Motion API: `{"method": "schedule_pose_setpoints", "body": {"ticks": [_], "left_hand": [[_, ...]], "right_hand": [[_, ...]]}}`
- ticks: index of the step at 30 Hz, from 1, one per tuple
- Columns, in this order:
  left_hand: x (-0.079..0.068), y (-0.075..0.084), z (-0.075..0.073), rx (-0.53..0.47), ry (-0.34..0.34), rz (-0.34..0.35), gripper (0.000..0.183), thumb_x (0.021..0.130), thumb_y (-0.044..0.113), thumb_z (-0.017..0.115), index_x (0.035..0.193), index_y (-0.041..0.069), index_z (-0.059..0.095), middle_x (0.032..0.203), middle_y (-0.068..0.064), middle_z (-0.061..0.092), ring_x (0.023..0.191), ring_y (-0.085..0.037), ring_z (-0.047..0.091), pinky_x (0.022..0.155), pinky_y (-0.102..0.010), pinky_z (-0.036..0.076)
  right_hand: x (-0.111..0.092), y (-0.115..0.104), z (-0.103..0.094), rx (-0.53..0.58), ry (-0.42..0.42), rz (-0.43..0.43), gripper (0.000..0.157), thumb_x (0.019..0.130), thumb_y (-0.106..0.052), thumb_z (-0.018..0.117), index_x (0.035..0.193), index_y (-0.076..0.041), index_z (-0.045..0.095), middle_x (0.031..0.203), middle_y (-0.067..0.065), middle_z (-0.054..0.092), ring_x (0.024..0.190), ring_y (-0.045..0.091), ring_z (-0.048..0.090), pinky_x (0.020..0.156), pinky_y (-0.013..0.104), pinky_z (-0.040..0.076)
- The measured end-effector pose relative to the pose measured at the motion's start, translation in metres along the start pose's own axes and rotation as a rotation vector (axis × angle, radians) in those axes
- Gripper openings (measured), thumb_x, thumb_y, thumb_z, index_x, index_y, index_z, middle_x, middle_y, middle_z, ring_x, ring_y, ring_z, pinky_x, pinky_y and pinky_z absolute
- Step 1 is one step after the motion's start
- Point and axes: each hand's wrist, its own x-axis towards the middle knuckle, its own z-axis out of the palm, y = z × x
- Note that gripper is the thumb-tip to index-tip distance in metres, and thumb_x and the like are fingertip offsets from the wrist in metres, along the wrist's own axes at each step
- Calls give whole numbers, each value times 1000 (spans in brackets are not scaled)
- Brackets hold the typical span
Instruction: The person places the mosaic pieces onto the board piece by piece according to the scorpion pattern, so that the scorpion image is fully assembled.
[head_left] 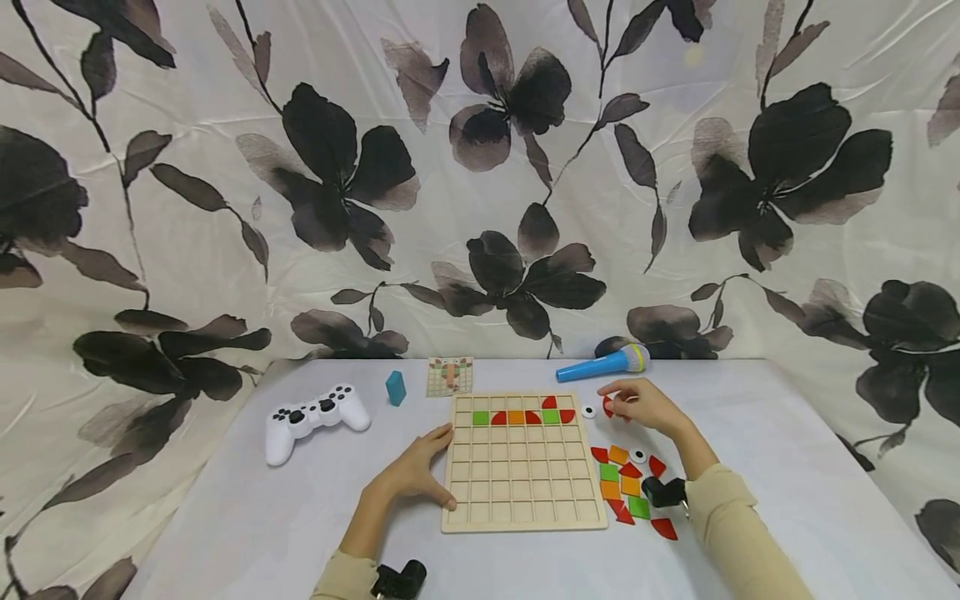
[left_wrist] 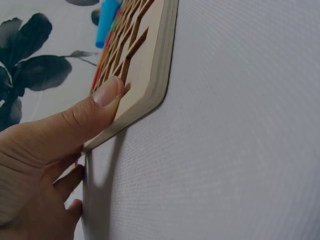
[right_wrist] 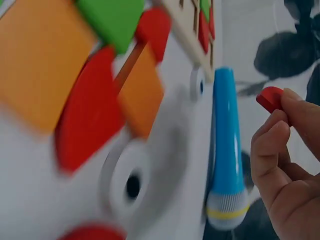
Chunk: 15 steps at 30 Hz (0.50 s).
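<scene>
My left hand (head_left: 414, 468) rests at the left edge of a pale wooden grid board (head_left: 522, 523), thumb and fingers spread apart. In the left wrist view its thumb (left_wrist: 107, 92) presses on the board's rim. My right hand (head_left: 651, 407), right of the board's far corner, pinches a red rounded piece (right_wrist: 270, 99) above the table. Green, orange and red pieces fill part of the board's upper rows, among them a green square (head_left: 481, 418). A white eye disc (head_left: 588, 412) lies beside the board's right edge.
Loose red, orange and green pieces (head_left: 631, 486) and another eye disc (head_left: 637, 456) lie right of the board. Behind it are a patterned card (head_left: 450, 377) and a blue toy microphone (head_left: 600, 365). A teal block (head_left: 395, 388) and white game controller (head_left: 317, 421) stand left.
</scene>
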Motion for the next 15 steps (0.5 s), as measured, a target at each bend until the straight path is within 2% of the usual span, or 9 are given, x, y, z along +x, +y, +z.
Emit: {"method": "schedule_pose_setpoints", "body": {"ticks": [4,8,9,11,15], "left_hand": [[1,1,0,7,-5,4,111,52,28,92,141,-6,36,151,-19,28,137,-47,21,109,-61,21],[3,1,-1,3,1,-7,111,52,27,92,142,-4,36,152,-17,28,137,-46,21,109,-60,22],[3,1,0,-1,4,-8,111,51,27,92,142,-4,36,152,-17,28,137,-46,21,109,-60,22],[3,0,0,-4,5,-8,111,51,27,92,142,-4,36,151,-17,28,137,-46,21,109,-60,22],[3,-1,0,-7,1,-6,111,51,26,92,142,-4,36,151,-17,29,137,-46,21,109,-61,21]], "right_hand": [[21,-12,15,0,-14,-44,31,92,-4,56,119,9,58,83,17,61,66,26,55,64,37,49],[42,-21,34,33,-28,-85,29,92,-4,56,117,8,61,79,20,60,63,29,54,57,32,46],[46,-24,39,44,-38,-91,28,92,-4,56,117,7,61,79,19,61,62,28,54,55,30,45],[57,-21,51,45,-67,-157,28,93,-9,56,118,0,64,80,13,62,62,22,53,53,27,43],[70,-35,75,9,-113,-192,29,93,-5,54,120,0,63,86,11,65,65,18,55,55,27,47]]}}
